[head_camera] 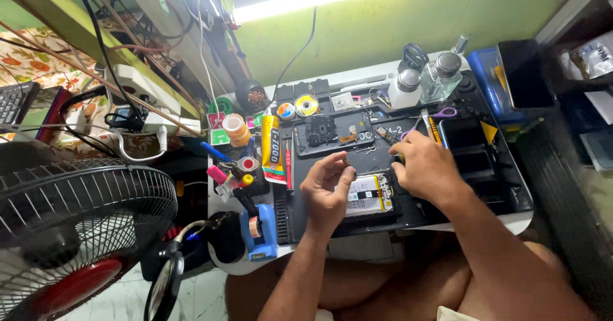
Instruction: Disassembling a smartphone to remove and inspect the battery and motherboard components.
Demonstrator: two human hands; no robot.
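Note:
An opened phone [369, 194] with its white battery exposed lies on a dark work mat [421, 216] in front of me. My left hand [327, 187] rests at the phone's left edge, thumb and forefinger pinched together over its top; whether a small part sits between them I cannot tell. My right hand [426, 168] presses down at the phone's upper right corner, fingers curled; what is under them is hidden. The phone's removed back cover [332, 133] lies just beyond the hands.
A glue tube [272, 150], red screwdriver [288, 164], tape rolls [237, 129] and blue tape dispenser [262, 230] sit left of the mat. Two glass bottles [439, 75] and scissors [440, 113] stand behind. A black fan [76, 225] fills the lower left. Cables hang at upper left.

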